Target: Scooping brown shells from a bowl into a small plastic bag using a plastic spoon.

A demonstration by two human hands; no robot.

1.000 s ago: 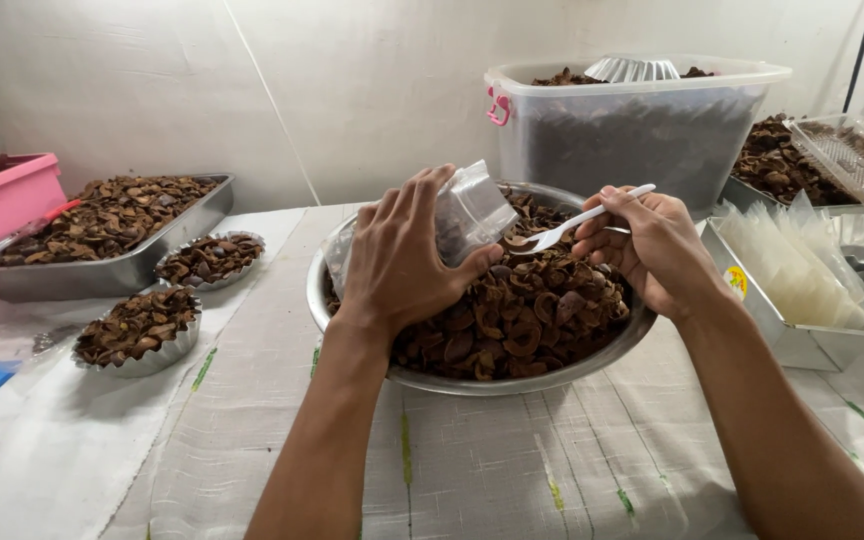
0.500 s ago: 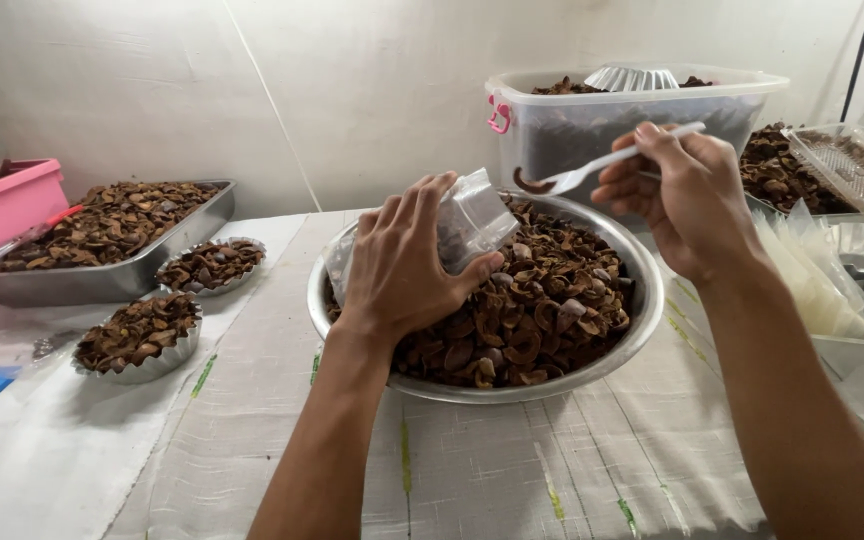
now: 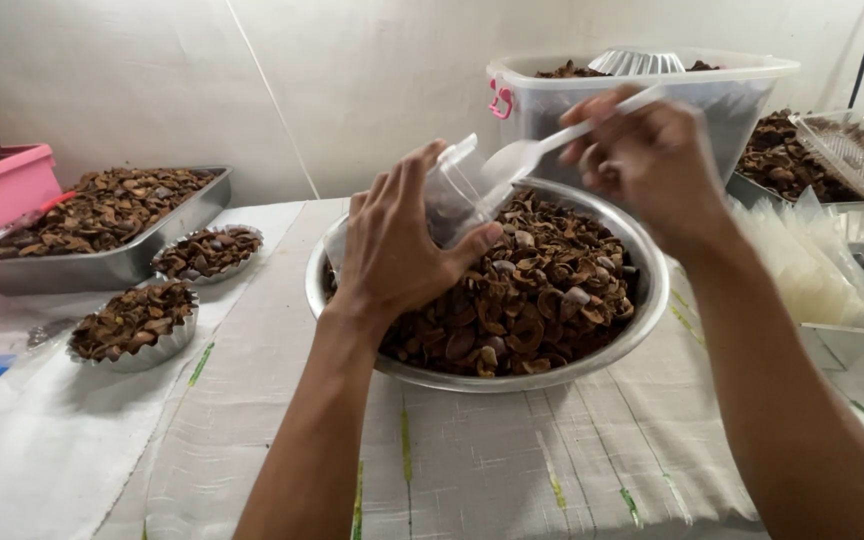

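- Clear plastic pouch (image 3: 452, 195) is held tilted over the near-left part of the steel bowl (image 3: 642, 310), its open mouth turned toward the spoon.
- Bare striped cloth is seen on the table (image 3: 512, 460) between the bowl's near rim and the front edge, crossed only by the two forearms; open room is also left on the white sheet at the near left.
- Left hand (image 3: 392, 250) is wrapped around the pouch, fingers closed on it, the thumb pressed along its lower side.
- Brown shell pieces (image 3: 532, 300) are heaped in the bowl to just under its rim.
- Two small foil cups (image 3: 137, 325) and a long metal tray (image 3: 102, 265) of the same pieces are set at the left, well apart from the bowl.
- Right hand (image 3: 652, 160), blurred, is clenched on a white plastic spoon (image 3: 532, 155) whose bowl is touching the pouch mouth.
- Against half a second ago, the spoon has been brought down from beside the clear storage tub (image 3: 642, 95) to the pouch; the left hand has stayed put.
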